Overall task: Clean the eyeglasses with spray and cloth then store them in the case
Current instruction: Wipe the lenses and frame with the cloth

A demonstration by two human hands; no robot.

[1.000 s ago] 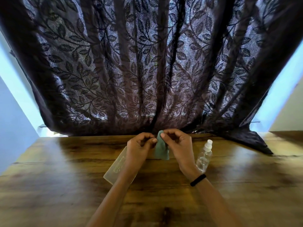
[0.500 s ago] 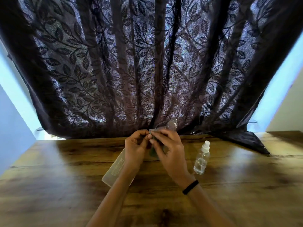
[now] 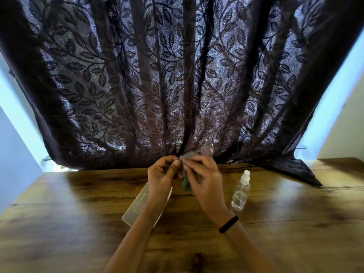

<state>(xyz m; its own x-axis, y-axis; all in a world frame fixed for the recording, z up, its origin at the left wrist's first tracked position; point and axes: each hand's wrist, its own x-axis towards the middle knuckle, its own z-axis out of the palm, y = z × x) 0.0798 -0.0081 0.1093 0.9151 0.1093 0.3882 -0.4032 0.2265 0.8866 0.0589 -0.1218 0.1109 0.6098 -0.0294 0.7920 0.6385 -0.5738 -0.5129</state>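
Glossy wood table (image 3: 78, 223), seemingly plastic case (image 3: 137, 205)

A big wooden table (image 3: 78, 223) fills the bottom of the view. A dark curtain (image 3: 177, 75) with a leaf pattern hangs behind the table, and its right corner lies on the tabletop. Bright light shows on both sides of the curtain.

Daylight comes from behind the dark curtain (image 3: 177, 75), glowing through its weave and flaring pale blue at both sides. The wooden table (image 3: 78, 223) carries soft glare patches and broad shadows. Wide-angle distortion bends the edges; detail looks soft, and the hands are slightly blurred.
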